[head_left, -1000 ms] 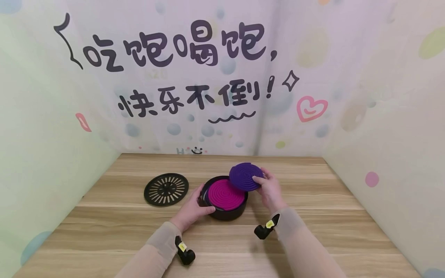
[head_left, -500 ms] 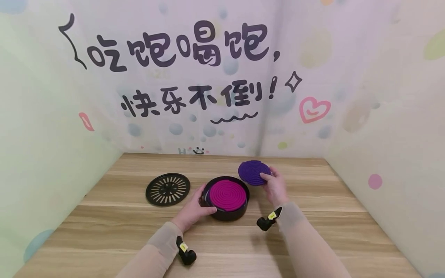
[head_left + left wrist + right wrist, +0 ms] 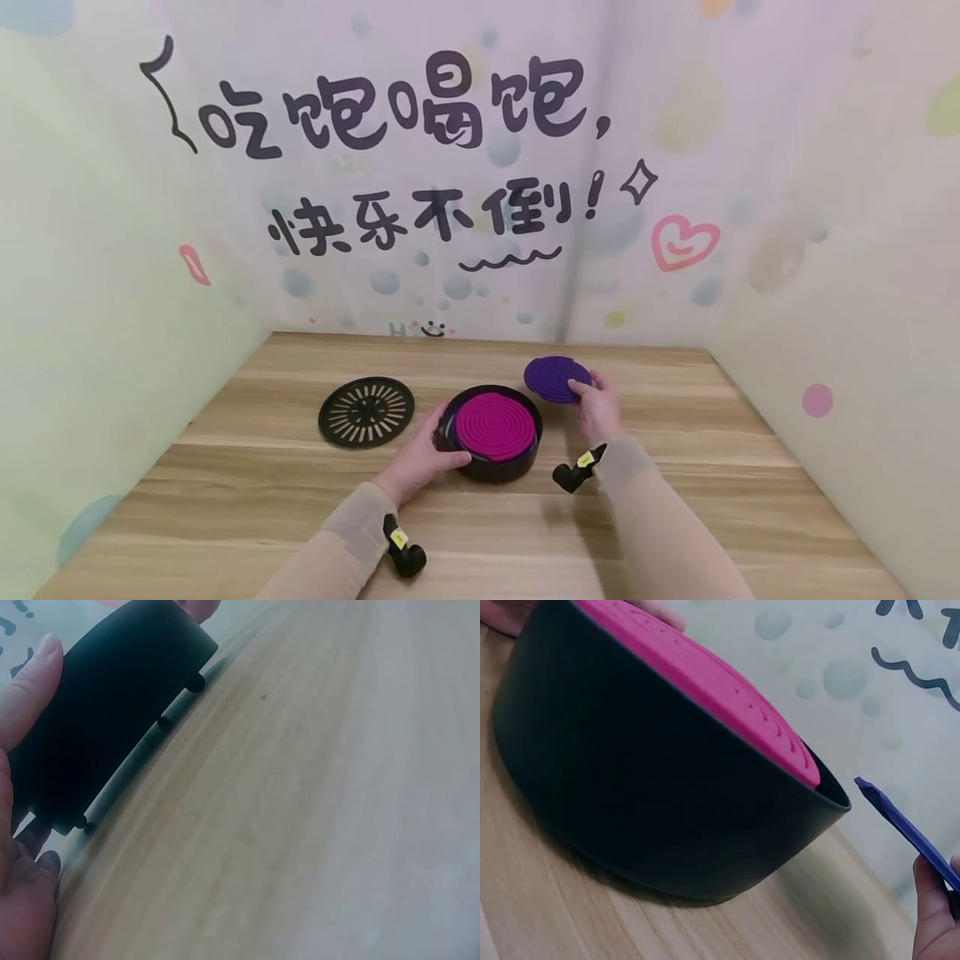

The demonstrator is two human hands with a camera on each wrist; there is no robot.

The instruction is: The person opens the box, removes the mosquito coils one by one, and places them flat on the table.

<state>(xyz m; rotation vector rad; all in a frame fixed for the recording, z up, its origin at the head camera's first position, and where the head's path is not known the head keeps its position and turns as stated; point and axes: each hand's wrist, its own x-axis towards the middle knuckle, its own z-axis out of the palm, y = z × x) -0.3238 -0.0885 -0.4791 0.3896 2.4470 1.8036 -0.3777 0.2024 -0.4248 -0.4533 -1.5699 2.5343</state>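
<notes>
A round black container (image 3: 497, 473) stands on the table, a pink spiral-grooved coaster (image 3: 495, 425) on top of what it holds. My left hand (image 3: 417, 461) grips its left side, thumb on the near wall; the left wrist view shows the thumb (image 3: 36, 690) against the dark container wall (image 3: 124, 705). My right hand (image 3: 599, 411) pinches a purple spiral-grooved coaster (image 3: 552, 378) by its right edge, thumb on top. This coaster hovers behind and to the right of the container, apart from it. In the right wrist view the purple coaster (image 3: 904, 819) appears edge-on.
To the left of the container, a round black slotted lid (image 3: 367, 412) lies flat on the wood-grain table (image 3: 480, 542). Printed wall panels rise at the back and on both sides of the table.
My right hand has carried the purple coaster rightward, away from over the container, and it now lies flatter to the view. My left hand has kept its grip. The head view has shifted slightly.
</notes>
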